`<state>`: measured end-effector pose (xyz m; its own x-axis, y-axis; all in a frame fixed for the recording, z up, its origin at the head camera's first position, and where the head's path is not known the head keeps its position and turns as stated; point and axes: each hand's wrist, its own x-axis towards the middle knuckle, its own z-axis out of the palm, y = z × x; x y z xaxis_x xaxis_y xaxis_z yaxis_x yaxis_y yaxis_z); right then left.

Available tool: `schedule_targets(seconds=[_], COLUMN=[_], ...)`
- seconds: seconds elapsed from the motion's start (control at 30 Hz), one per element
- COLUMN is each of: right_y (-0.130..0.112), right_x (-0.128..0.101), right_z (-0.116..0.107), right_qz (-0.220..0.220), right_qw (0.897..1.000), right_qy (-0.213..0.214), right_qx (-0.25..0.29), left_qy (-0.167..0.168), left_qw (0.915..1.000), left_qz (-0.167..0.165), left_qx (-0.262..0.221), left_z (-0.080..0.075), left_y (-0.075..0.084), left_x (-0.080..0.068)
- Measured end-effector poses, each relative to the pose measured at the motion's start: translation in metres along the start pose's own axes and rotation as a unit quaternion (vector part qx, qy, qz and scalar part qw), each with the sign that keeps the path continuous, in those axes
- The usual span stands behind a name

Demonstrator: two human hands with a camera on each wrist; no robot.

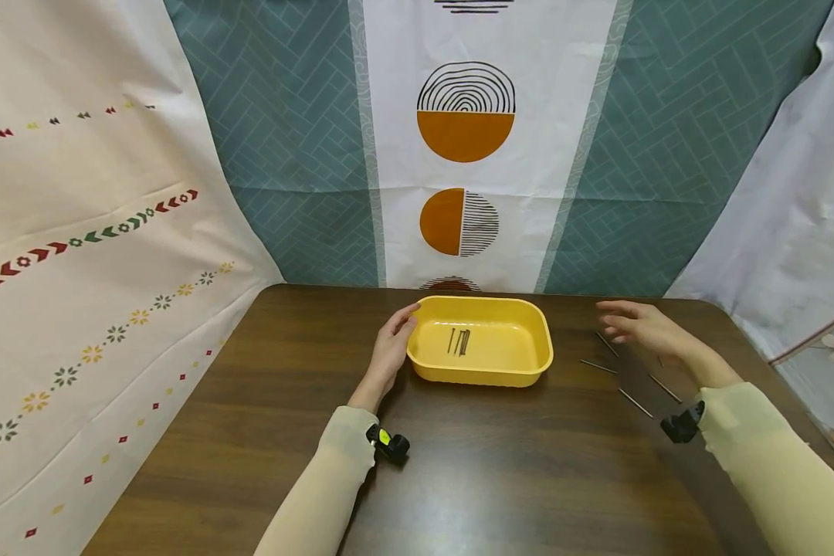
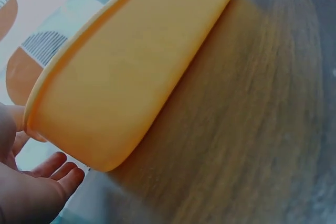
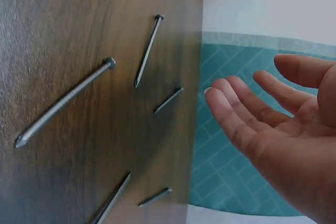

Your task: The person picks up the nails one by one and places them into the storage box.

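Nails on table, right hand open above, left hand touching yellow tray, grip loose

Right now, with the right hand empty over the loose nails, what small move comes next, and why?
Probably lower the right hand onto the nearest nail and pinch it: it is open, nails lie beneath, some already sit in the yellow tray, which the left hand steadies.

Yellow tray with nails; loose nails beside
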<state>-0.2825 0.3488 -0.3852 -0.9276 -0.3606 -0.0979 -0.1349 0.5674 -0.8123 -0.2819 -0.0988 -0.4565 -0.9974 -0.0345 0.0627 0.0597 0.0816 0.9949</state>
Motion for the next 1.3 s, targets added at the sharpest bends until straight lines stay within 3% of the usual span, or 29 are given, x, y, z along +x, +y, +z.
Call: schedule_targets(seconds=[0.37, 0.57, 0.9, 1.3], right_y=[0.008, 0.009, 0.012, 0.021], right_x=[0.008, 0.012, 0.016, 0.022], right_z=[-0.006, -0.008, -0.01, -0.014], right_qz=[0.032, 0.056, 0.075, 0.115], right_qw=[0.998, 0.996, 0.994, 0.991], right_qy=[-0.012, -0.024, -0.044, -0.061], right_qx=[-0.05, -0.066, -0.068, -0.031], left_qy=[-0.018, -0.01, -0.011, -0.021], left_qw=[0.9992, 0.9992, 0.9993, 0.9995], left_qz=[-0.026, -0.033, -0.031, -0.014], left_qx=[-0.024, -0.021, -0.02, -0.016], left_z=[0.003, 0.004, 0.002, 0.004], left_y=[0.0, -0.002, -0.007, -0.006], left_x=[-0.001, -0.002, -0.004, -0.003])
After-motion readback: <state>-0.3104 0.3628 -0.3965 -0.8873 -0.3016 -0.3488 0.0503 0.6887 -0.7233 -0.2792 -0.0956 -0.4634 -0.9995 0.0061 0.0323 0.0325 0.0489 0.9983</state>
